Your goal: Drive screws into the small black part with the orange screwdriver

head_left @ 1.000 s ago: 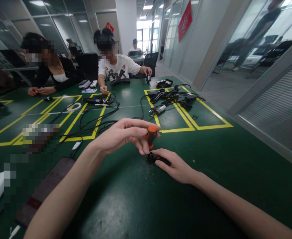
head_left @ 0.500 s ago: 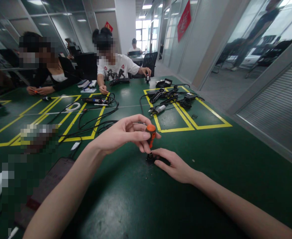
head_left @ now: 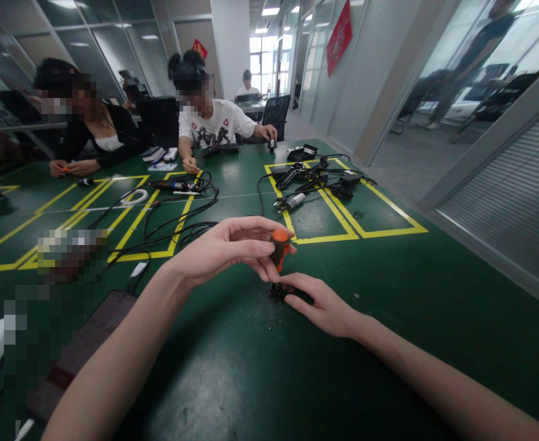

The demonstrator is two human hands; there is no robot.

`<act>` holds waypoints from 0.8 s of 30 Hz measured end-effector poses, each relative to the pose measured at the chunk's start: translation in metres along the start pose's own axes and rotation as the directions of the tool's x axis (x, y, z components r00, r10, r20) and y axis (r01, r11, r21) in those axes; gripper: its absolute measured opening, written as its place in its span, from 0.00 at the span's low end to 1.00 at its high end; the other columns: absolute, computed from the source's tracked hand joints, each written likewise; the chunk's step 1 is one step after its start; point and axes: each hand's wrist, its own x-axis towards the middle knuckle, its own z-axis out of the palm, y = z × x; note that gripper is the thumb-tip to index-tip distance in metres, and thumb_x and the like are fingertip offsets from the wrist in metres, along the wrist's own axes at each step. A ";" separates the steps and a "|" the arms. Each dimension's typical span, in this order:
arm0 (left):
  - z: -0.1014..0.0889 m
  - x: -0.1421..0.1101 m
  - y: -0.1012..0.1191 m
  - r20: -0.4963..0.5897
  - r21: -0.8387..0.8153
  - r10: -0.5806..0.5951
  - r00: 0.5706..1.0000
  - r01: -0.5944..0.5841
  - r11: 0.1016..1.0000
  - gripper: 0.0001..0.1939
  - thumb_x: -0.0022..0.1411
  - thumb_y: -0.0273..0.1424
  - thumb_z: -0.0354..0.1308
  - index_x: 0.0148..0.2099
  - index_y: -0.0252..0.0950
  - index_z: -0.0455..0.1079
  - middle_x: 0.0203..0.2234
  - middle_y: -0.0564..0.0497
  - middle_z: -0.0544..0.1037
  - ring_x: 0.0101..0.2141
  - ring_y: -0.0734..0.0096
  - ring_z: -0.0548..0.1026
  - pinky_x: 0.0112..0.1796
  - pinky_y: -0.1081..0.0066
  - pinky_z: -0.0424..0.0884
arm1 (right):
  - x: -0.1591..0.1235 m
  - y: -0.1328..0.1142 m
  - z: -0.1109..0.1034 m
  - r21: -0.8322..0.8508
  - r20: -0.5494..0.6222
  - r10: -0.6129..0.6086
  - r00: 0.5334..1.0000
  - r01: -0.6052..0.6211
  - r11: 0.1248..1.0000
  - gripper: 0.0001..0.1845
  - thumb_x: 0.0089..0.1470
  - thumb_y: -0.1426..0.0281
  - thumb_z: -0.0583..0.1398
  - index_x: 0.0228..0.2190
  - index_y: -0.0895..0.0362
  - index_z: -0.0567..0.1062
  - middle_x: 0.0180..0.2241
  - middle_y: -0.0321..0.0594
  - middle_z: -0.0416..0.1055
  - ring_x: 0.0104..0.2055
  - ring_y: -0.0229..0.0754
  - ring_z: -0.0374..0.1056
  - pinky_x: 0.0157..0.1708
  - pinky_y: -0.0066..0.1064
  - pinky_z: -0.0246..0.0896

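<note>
My left hand (head_left: 237, 248) grips a short screwdriver (head_left: 280, 246) with an orange and dark grey handle, thumb on one side and fingers round the other. The screwdriver stands nearly upright, its lower end over a small black part (head_left: 276, 293) on the green table. My right hand (head_left: 322, 301) lies low beside it, thumb and fingers closed on the black part's dark extension. Most of that part is hidden by my fingers, so its kind cannot be told.
Black cables and devices (head_left: 297, 177) lie within yellow tape (head_left: 391, 233) at the far right. A dark clipper-like device (head_left: 175, 185) and a white cable coil (head_left: 134, 196) lie left. A dark power bank-like box (head_left: 90, 337) is near my left forearm. Two co-workers sit across the table (head_left: 233, 367).
My left fingers have shifted round the screwdriver handle, which appears slightly turned. The right hand stays in place on the black part.
</note>
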 end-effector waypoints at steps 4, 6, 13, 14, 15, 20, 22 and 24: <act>0.001 0.000 -0.001 0.005 0.051 0.027 1.000 -0.027 0.998 0.18 0.58 0.32 0.75 0.48 0.32 0.77 0.38 0.46 0.84 0.26 0.73 0.81 0.31 0.73 0.80 | -0.001 0.002 0.001 -0.008 -0.003 -0.003 1.000 0.003 1.000 0.17 0.70 0.63 0.56 0.54 0.56 0.76 0.50 0.50 0.80 0.51 0.49 0.76 0.54 0.45 0.72; 0.002 0.001 -0.001 -0.003 0.072 0.041 0.999 -0.040 0.997 0.17 0.58 0.33 0.75 0.47 0.32 0.76 0.37 0.47 0.83 0.26 0.74 0.81 0.30 0.75 0.79 | -0.001 0.002 0.001 -0.015 -0.006 -0.002 1.000 0.002 1.000 0.18 0.70 0.63 0.56 0.54 0.58 0.75 0.50 0.52 0.80 0.51 0.50 0.76 0.54 0.45 0.72; 0.003 0.002 0.001 0.029 0.051 0.049 0.998 -0.050 0.997 0.18 0.59 0.33 0.74 0.45 0.34 0.70 0.41 0.44 0.85 0.27 0.71 0.82 0.29 0.74 0.79 | -0.001 0.003 0.001 -0.018 -0.010 -0.017 1.000 0.017 1.000 0.17 0.71 0.62 0.55 0.54 0.57 0.75 0.50 0.51 0.79 0.51 0.49 0.76 0.54 0.44 0.72; 0.002 0.002 0.001 0.037 0.041 0.050 0.998 -0.051 0.998 0.18 0.59 0.33 0.74 0.45 0.34 0.71 0.41 0.44 0.85 0.27 0.71 0.83 0.30 0.73 0.80 | -0.001 0.003 0.001 -0.016 -0.008 -0.018 1.000 0.018 1.000 0.17 0.71 0.62 0.55 0.54 0.57 0.75 0.50 0.51 0.79 0.52 0.49 0.76 0.54 0.43 0.72; 0.002 0.002 0.001 0.042 0.029 0.049 0.998 -0.050 0.998 0.18 0.60 0.33 0.74 0.46 0.33 0.72 0.41 0.43 0.85 0.27 0.70 0.83 0.30 0.72 0.80 | -0.001 0.003 0.001 -0.014 -0.005 -0.016 1.000 0.016 1.000 0.17 0.71 0.62 0.55 0.54 0.57 0.75 0.50 0.51 0.79 0.52 0.48 0.76 0.55 0.43 0.72; 0.000 0.001 0.001 0.032 0.002 -0.001 0.999 0.000 1.000 0.19 0.61 0.32 0.72 0.52 0.31 0.77 0.41 0.42 0.85 0.28 0.67 0.84 0.31 0.72 0.80 | -0.001 0.003 0.001 -0.001 0.005 -0.005 1.000 0.005 1.000 0.16 0.70 0.63 0.56 0.54 0.56 0.75 0.50 0.50 0.79 0.51 0.49 0.76 0.55 0.44 0.71; 0.000 0.001 0.001 0.031 -0.001 -0.013 0.999 0.013 1.000 0.19 0.61 0.31 0.71 0.53 0.30 0.78 0.40 0.41 0.85 0.29 0.67 0.84 0.31 0.72 0.79 | -0.001 0.002 0.001 0.000 0.006 -0.005 1.000 0.005 1.000 0.16 0.70 0.63 0.56 0.54 0.56 0.75 0.50 0.50 0.80 0.51 0.49 0.76 0.54 0.44 0.71; 0.000 0.001 0.001 0.030 -0.005 -0.022 0.999 0.023 1.000 0.18 0.62 0.30 0.69 0.53 0.30 0.78 0.40 0.41 0.85 0.29 0.67 0.84 0.32 0.71 0.79 | -0.001 0.002 0.001 -0.001 0.003 -0.005 1.000 0.005 1.000 0.16 0.70 0.64 0.56 0.54 0.56 0.75 0.50 0.50 0.80 0.51 0.49 0.76 0.54 0.43 0.72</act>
